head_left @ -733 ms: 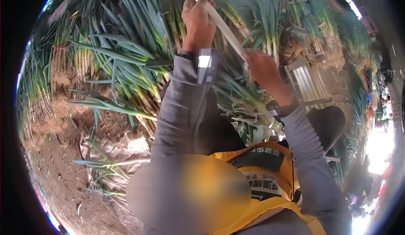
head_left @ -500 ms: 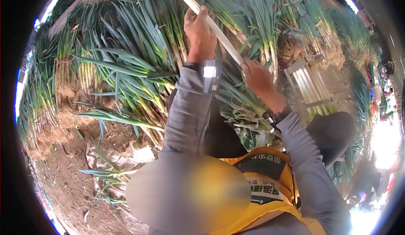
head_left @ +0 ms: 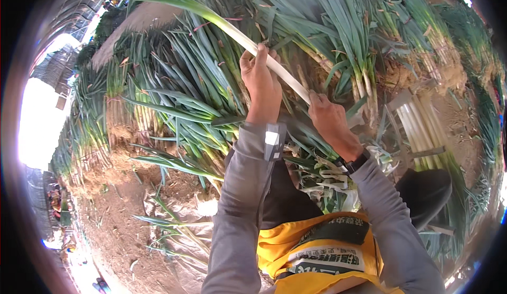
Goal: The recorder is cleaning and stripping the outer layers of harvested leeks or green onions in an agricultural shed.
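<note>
One long green onion (head_left: 235, 32) slants across the upper middle, with its green leaves at the upper left and its bare white stalk toward me. My left hand (head_left: 262, 85) is closed around the middle of the stalk, thumb along its upper side. At the lower white end, my right hand (head_left: 334, 125) pinches the stalk with its fingers, hiding the tip. Under my hands, peeled leaves and outer skins (head_left: 332, 180) lie in a loose heap between my legs.
Bundles of unpeeled green onions (head_left: 195, 64) with dirty roots lie across the far side and left. White-stalked green onions (head_left: 417, 122) rest in a metal frame (head_left: 404, 101) beside my right knee (head_left: 425, 191). Several loose stalks (head_left: 177, 225) lie on the dirt ground (head_left: 113, 228).
The whole scene has shifted right and down in view, so more of the held onion's green leaves shows. Both hands still grip the stalk.
</note>
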Available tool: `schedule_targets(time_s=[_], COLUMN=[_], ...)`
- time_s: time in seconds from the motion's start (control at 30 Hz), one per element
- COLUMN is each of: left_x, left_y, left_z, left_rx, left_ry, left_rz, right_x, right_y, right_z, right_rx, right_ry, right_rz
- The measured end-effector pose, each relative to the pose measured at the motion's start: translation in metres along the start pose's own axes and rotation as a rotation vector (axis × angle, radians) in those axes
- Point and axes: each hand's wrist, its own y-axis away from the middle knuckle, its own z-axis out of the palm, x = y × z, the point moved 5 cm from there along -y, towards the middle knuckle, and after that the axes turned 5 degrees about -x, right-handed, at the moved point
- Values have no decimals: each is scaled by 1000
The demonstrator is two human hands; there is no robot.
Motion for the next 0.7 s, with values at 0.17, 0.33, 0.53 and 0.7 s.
schedule_targets(time_s=[0.17, 0.33, 0.53, 0.7], left_x=[-7, -31, -30, -29], left_y=[9, 12, -2, -14], left_z=[17, 41, 45, 42], left_rx=[-68, -142, -149, -152], left_ry=[-26, -56, -77, -26], left_rz=[-9, -44, 24, 42], right_x=[27, 64, 84, 114], right_y=[4, 7, 6, 25], right_z=[-3, -17, -23, 8], right_rx=[-9, 86, -59, 232], right_ry=[-59, -271, -1069, -2017], right_rz=[24, 71, 623, 726])
